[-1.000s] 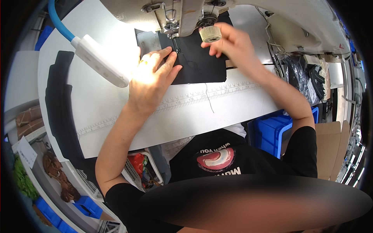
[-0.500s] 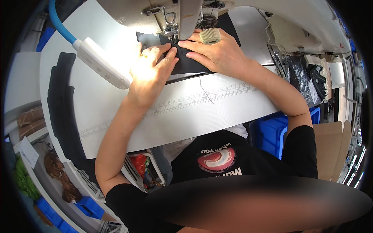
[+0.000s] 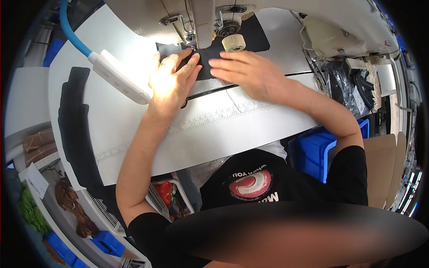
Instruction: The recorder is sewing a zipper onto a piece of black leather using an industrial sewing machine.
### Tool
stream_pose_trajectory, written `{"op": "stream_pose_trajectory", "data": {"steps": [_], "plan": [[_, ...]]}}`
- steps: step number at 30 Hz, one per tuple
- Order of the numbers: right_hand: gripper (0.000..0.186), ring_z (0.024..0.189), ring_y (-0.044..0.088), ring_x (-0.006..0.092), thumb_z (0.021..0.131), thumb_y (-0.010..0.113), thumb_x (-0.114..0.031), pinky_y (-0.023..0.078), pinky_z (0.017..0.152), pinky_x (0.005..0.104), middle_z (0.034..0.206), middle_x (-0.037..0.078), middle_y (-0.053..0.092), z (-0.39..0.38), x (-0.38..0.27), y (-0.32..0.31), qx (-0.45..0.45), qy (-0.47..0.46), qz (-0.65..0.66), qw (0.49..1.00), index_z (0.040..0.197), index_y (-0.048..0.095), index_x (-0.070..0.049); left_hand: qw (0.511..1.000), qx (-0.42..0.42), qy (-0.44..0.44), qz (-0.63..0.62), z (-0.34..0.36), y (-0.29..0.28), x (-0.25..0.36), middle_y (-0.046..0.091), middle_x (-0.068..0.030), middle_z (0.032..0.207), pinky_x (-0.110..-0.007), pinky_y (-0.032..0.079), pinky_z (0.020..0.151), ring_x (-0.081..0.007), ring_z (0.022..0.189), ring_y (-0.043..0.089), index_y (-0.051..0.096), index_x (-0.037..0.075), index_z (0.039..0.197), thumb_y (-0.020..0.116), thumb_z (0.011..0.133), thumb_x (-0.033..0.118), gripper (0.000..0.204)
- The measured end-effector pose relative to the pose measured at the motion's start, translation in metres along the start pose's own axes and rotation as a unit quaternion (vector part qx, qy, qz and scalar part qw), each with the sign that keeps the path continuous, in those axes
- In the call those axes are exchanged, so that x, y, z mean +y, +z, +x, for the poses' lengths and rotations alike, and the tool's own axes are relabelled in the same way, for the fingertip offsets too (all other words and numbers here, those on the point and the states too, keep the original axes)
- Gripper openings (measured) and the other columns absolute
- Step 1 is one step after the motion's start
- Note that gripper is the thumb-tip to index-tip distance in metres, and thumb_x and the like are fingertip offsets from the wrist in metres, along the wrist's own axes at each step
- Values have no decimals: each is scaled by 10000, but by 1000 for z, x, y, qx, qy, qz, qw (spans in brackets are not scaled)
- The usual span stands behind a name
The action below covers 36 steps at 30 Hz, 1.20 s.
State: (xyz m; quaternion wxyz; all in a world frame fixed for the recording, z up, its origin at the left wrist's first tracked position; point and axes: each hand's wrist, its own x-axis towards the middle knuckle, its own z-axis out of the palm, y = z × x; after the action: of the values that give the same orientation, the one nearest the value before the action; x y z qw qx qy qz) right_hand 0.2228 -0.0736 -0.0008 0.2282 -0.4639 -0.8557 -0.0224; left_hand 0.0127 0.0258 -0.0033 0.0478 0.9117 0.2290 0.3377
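A black fabric piece [image 3: 252, 35] lies on the bed of a sewing machine [image 3: 147, 13], partly under its presser foot [image 3: 192, 42]. My left hand [image 3: 172, 82] rests on the fabric just in front of the foot, fingers stretched out and lit brightly by a lamp. Over the fabric's near edge hovers my right hand [image 3: 250, 73], slightly blurred, its fingers extended and nothing held in them. Right above it is the machine's ridged cream knob [image 3: 233, 43]. Beneath the right hand a loose thread [image 3: 232, 98] trails onto the white table.
A white lamp [image 3: 120, 78] on a blue cable stands left of my left hand. Stacked black strips [image 3: 73, 120] lie along the table's left side. A printed ruler scale [image 3: 196, 125] crosses the table [image 3: 214, 143]. Blue bins [image 3: 310, 154] and a cardboard box [image 3: 380, 165] stand at the right.
My right hand has lifted and drawn back toward me from the fabric. The fabric has shifted and turned slightly, its near edge farther from me. My left hand stays on it.
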Motion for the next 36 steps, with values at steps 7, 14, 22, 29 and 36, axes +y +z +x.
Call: {"op": "stream_pose_trajectory", "data": {"steps": [7,14,22,29,36], "plan": [[337,1133,562,244,766,617,8,491,900,367,1230,35,614,-15,-8,-13,27,10,30,999,1094,650,-66,1000,-10,-1,3,0,-1,0,676,-80,1038,-390,428,906,-223,904,635,723,73,1026,744,774,116,257],[276,1131,566,270,816,581,15,472,951,375,1174,47,641,-21,12,-27,79,71,65,992,1074,647,-58,999,-22,-25,19,2,2,1,667,-69,1080,-472,377,1006,-221,953,637,721,100,1044,717,815,154,236],[151,718,635,276,846,580,-140,487,657,403,998,118,672,-8,88,-69,160,264,137,941,943,654,-51,998,-29,-41,48,0,1,3,650,-38,1126,-564,331,1035,-214,989,621,702,120,1083,699,830,184,261],[135,713,624,290,852,585,-153,476,653,389,883,153,653,12,82,-97,4,280,-38,959,854,632,-27,999,-19,-26,-16,-6,0,-3,668,0,1060,-583,310,1043,-180,962,623,703,107,1045,670,837,111,210],[190,709,613,305,859,589,-167,465,650,374,767,187,634,-25,72,-108,-166,321,-189,913,765,609,-2,995,-24,-35,94,-8,-13,-3,649,15,1099,-622,277,1039,-199,1004,596,676,101,1077,650,854,93,224]]}}
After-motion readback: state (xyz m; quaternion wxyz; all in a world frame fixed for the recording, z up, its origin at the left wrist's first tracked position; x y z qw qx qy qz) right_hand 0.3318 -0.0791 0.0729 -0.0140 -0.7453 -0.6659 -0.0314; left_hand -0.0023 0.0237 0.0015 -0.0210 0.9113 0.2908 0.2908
